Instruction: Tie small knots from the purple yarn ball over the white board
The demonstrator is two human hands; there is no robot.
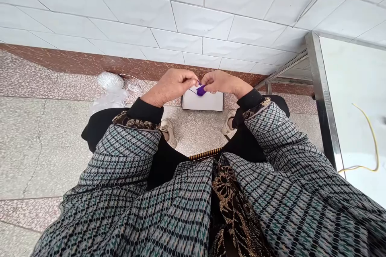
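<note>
My left hand point(173, 85) is closed in a pinch, its fingertips on a thin strand at the edge of a small purple yarn piece point(200, 90). Facing it, my right hand point(221, 82) grips that same purple piece between thumb and fingers. The fingertips of both hands nearly meet. A thin dark line runs down to the left from the piece; whether it is yarn or a tool I cannot tell. Below the hands, a shallow white box point(203, 102) with dark edges sits on the floor between my feet.
To the left on the floor lie a ball of white yarn point(110, 80), loose white strands point(134, 88) and a clear plastic bag point(110, 98). A tiled wall point(187, 20) rises ahead. At right stands a metal-edged white table point(356, 88) with a yellow cord point(375, 144) on it.
</note>
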